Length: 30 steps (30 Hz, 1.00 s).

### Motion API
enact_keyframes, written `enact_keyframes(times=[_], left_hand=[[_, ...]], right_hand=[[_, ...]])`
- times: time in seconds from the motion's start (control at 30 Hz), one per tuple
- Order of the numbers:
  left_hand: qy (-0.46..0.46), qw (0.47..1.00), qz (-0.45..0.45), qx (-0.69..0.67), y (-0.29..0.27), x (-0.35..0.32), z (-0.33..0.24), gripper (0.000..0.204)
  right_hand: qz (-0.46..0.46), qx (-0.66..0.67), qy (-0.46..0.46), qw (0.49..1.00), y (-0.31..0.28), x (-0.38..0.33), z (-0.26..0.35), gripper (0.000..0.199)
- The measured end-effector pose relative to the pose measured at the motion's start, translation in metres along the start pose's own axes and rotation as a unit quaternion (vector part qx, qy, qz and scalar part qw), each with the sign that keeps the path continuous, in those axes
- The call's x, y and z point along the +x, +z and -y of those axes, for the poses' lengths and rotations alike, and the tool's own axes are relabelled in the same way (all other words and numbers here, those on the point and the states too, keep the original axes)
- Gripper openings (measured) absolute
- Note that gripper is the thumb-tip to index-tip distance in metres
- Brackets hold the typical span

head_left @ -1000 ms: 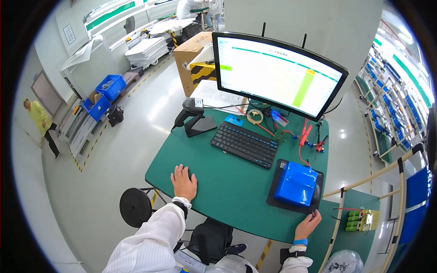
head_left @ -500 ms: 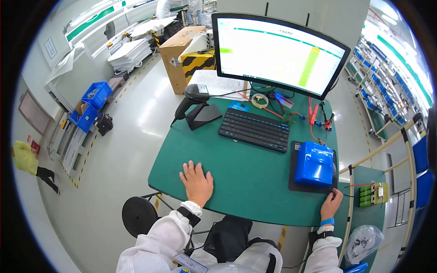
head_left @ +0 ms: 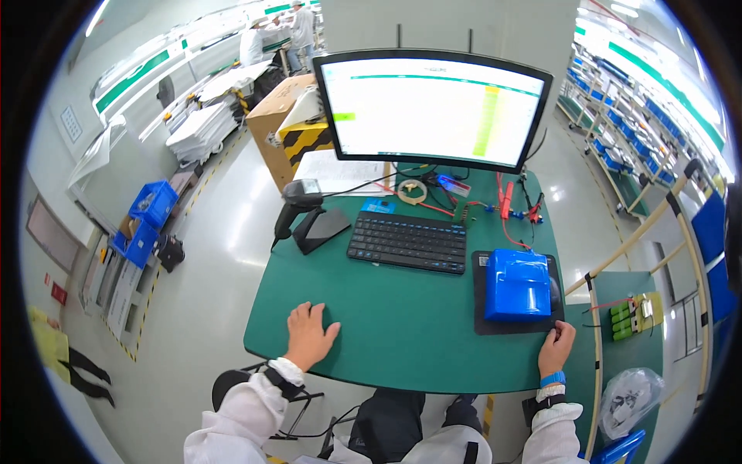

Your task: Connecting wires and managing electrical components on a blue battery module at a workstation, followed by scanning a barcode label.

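Note:
My left hand lies flat, fingers apart, on the near left part of the green desk, holding nothing. My right hand rests at the desk's near right edge, fingertips touching the front corner of a black mat. A blue box-shaped device sits on that mat just beyond the right hand. A black keyboard lies in the middle of the desk, in front of a wide curved monitor with a bright screen.
A handheld scanner on its black stand stands at the desk's left. Tape roll, red cables and clips lie behind the keyboard. A side shelf holds green cells. Cardboard box, blue crates, and people stand farther off.
The view has shifted so the desk sits more centred and closer. Both hands stay on the desk in about the same places; the right hand still touches the mat's corner.

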<state>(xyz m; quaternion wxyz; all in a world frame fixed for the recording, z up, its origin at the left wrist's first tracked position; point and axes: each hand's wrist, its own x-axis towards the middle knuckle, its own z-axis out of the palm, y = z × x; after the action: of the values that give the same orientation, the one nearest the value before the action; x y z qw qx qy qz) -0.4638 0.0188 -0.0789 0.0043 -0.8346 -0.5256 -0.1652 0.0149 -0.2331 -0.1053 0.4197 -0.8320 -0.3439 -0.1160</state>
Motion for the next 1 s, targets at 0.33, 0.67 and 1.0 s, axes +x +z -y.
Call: enact_keyframes(times=[0.33,0.67,1.0], left_hand=[[0.043,0.993,-0.073,-0.081,0.013,0.039,0.017,0.017],[0.090,0.995,0.031,-0.012,0.016,0.011,0.025,0.050],[0.025,0.991,0.134,-0.012,0.014,-0.001,0.024,0.068]], right_hand=[[0.009,0.038,0.020,0.999,-0.009,0.000,0.011,0.016],[0.072,0.045,-0.081,0.993,0.004,0.091,0.012,0.026],[0.167,0.073,-0.103,0.978,0.034,0.108,0.004,0.034]])
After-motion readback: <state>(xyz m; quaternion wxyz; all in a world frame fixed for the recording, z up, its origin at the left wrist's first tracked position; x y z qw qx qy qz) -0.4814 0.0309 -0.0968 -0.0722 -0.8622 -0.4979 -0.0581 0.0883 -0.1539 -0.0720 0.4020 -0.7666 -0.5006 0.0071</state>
